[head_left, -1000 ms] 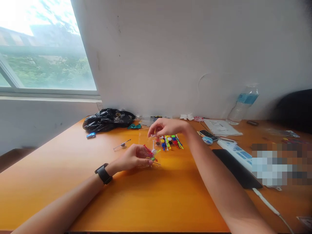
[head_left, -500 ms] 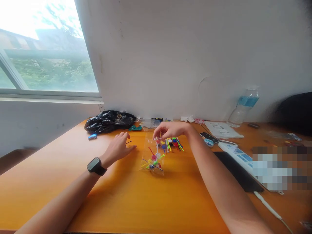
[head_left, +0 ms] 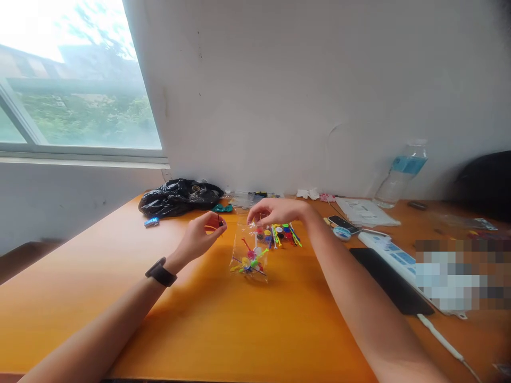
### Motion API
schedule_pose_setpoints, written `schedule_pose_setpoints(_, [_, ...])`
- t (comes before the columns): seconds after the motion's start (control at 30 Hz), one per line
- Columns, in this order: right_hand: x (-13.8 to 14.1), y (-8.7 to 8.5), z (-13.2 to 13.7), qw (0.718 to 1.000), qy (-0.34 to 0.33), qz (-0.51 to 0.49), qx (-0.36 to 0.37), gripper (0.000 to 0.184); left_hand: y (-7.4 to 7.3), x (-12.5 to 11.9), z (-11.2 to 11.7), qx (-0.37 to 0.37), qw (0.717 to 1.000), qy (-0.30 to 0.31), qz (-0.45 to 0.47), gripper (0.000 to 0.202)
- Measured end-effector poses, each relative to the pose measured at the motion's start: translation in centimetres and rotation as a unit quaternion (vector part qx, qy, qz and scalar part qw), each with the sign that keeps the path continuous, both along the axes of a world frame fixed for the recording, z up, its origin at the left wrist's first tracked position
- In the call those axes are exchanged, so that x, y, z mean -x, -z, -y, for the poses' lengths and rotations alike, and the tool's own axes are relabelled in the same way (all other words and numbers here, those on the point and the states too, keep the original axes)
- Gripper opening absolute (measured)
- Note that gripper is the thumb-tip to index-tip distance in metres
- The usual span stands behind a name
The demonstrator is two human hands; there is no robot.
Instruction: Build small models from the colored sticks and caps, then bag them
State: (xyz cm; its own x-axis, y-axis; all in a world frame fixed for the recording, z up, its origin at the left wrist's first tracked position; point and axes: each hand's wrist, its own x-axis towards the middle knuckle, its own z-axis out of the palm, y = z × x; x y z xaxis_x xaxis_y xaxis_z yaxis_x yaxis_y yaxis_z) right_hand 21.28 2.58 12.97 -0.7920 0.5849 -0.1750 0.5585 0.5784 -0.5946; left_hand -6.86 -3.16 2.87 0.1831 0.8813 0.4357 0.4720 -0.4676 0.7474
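Observation:
A clear plastic bag (head_left: 249,255) holding several small coloured pieces lies on the orange table (head_left: 239,319). My right hand (head_left: 275,211) pinches the bag's top edge, fingers closed on it. My left hand (head_left: 202,235), with a black watch on its wrist, is raised just left of the bag and pinches a thin dark pin (head_left: 219,219) between thumb and fingers. Behind the bag lies a heap of coloured plastic sticks and discs (head_left: 281,233).
A black plastic bag (head_left: 178,197) lies at the back left by the wall. To the right are a phone (head_left: 342,223), papers (head_left: 365,211), a water bottle (head_left: 399,173), a white power strip (head_left: 393,255) and a black pad (head_left: 393,282). A window is at the left.
My left hand let go of the bag, reached left to the thin pin on the table, and now has lifted it. My right hand kept hold of the bag's top.

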Motion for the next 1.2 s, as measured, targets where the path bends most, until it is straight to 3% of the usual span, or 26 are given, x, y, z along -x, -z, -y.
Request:
schedule_pose_setpoints(0.17, [1.3, 0.6, 0.3, 1.0, 0.017, 0.003, -0.006, 0.03, -1.4, -1.2, 1.4, -0.028, 0.974, 0.02, 0.222, 0.033])
schedule_pose_setpoints(0.27, [2.0, 0.7, 0.6, 1.0, -0.003, -0.029, 0.002, 0.031, -1.5, -1.6, 1.9, -0.042, 0.964, 0.024, 0.26, 0.032])
schedule_pose_setpoints(0.47, [2.9, 0.4, 1.6, 0.996, -0.018, -0.085, 0.028, 0.042, -1.3, -1.9, 2.4, -0.06, 0.973, 0.011, 0.224, 0.03])
schedule_pose_setpoints(0.77, [3.3, 1.2, 1.3, 0.978, 0.035, -0.161, 0.129, 0.059, -1.1, -2.3, 2.7, -0.077, 0.977, 0.012, 0.198, 0.039])
schedule_pose_setpoints(1.0, [2.8, 1.7, 0.7, 0.966, 0.002, -0.203, 0.16, 0.054, -1.2, -2.0, 2.7, -0.122, 0.989, -0.007, 0.083, 0.04])
schedule_pose_setpoints(1.2, [2.5, 1.9, 0.5, 0.962, -0.016, -0.202, 0.181, 0.05, -1.5, -1.7, 3.0, -0.139, 0.989, 0.035, 0.031, 0.025])
